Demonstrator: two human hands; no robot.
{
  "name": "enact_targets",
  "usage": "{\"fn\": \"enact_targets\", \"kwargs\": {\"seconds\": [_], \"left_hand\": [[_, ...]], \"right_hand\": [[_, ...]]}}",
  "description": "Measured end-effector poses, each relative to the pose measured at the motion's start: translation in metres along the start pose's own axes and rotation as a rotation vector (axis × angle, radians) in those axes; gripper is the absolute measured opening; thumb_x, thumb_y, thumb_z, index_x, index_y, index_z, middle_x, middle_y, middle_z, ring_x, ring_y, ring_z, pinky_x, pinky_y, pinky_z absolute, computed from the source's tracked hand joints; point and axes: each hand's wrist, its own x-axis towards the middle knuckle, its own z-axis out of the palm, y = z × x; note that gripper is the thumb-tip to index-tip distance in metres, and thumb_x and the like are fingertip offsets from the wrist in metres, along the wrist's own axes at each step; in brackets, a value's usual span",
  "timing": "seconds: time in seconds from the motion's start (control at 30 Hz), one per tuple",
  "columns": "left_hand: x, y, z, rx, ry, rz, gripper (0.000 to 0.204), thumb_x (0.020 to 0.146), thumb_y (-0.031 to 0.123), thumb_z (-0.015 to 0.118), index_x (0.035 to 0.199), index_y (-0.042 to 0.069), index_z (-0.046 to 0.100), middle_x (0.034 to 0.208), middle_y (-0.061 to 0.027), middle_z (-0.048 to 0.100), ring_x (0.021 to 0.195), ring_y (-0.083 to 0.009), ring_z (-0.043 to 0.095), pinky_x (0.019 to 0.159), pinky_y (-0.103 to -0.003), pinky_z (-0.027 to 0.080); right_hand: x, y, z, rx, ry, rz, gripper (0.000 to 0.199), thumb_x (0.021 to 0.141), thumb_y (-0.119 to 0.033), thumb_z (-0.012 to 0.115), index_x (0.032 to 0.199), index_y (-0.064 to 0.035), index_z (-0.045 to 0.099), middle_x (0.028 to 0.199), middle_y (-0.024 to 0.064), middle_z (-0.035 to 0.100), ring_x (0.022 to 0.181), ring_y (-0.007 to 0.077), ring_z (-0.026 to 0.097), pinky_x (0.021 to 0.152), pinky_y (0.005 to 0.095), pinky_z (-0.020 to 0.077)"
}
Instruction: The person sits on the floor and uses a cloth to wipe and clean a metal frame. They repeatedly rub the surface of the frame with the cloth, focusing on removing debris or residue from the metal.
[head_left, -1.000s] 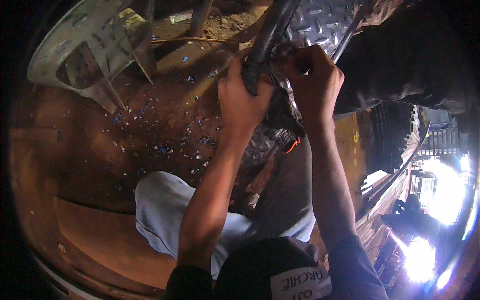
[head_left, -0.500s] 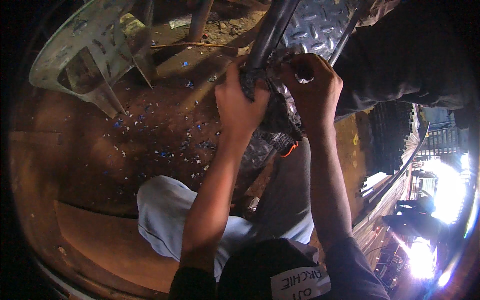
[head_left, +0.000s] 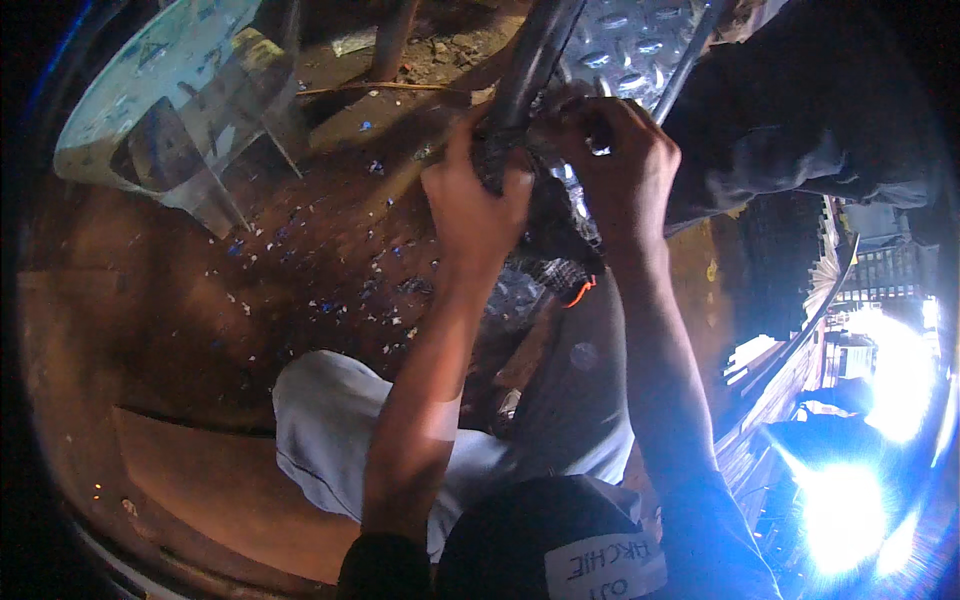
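2 bare forearms [head_left: 432,380] reach forward; the left hand [head_left: 475,200] curls, thumb pointing forward, and the right hand [head_left: 642,165] bends its fingers inward near it.

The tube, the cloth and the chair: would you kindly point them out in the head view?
Tube [head_left: 538,60]: head view, on its bare upper stretch.
Cloth [head_left: 556,240]: head view, on its dark lower part.
Chair [head_left: 185,60]: head view, on its pale, broad panel.

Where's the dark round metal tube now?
Head view, top, just right of centre: the dark round metal tube slants down to the left hand, silvery treaded metal plate on its right.
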Motion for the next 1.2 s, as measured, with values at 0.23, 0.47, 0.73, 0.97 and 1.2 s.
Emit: {"fn": "enact_targets", "kwargs": {"seconds": [0.23,0.47,0.73,0.97,1.2], "left_hand": [[-0.002,0.001,-0.001,-0.005,-0.027,-0.077,0.049,0.071,0.012,0.062,0.118,0.002,0.052,0.09,-0.0198,0.066,0.078,-0.0349,0.066,0.075,-0.042,0.05],[-0.002,-0.003,-0.001,0.042,-0.031,-0.082,0.048,0.072,0.019,0.063,0.116,0.003,0.052,0.082,-0.0181,0.066,0.073,-0.0355,0.066,0.073,-0.043,0.05],[0.0,0.003,0.001,-0.023,0.005,-0.091,0.04,0.072,0.014,0.061,0.11,0.001,0.055,0.08,-0.019,0.066,0.072,-0.0356,0.066,0.069,-0.042,0.051],[0.0,0.005,0.001,0.012,0.024,-0.067,0.04,0.073,0.014,0.061,0.11,0.0,0.055,0.082,-0.0208,0.065,0.074,-0.0361,0.067,0.069,-0.043,0.052],[0.0,0.008,0.001,-0.023,0.007,-0.124,0.042,0.073,0.012,0.06,0.113,-0.001,0.055,0.085,-0.0211,0.066,0.079,-0.0357,0.067,0.071,-0.041,0.052]], "right_hand": [[0.003,0.005,-0.019,0.132,-0.095,0.081,0.019,0.076,-0.009,0.072,0.093,-0.0023,0.069,0.081,0.0073,0.069,0.071,0.0112,0.064,0.067,0.0273,0.0507],[0.019,0.009,-0.025,-0.065,-0.302,-0.158,0.015,0.075,-0.012,0.072,0.086,-0.003,0.068,0.076,0.0098,0.066,0.067,0.0176,0.065,0.064,0.0298,0.0519],[0.04,0.016,-0.029,-0.152,-0.496,-0.283,0.009,0.076,-0.008,0.069,0.084,-0.0042,0.067,0.075,0.0108,0.065,0.069,0.0211,0.067,0.063,0.0311,0.053],[0.041,0.022,-0.026,-0.161,-0.506,-0.386,0.009,0.077,-0.008,0.069,0.083,-0.003,0.065,0.074,0.0115,0.064,0.069,0.0212,0.066,0.062,0.0314,0.0526],[0.04,0.022,-0.027,-0.148,-0.458,-0.418,0.01,0.076,-0.009,0.069,0.082,-0.0029,0.063,0.073,0.0115,0.062,0.067,0.0227,0.065,0.061,0.033,0.0513]]}}
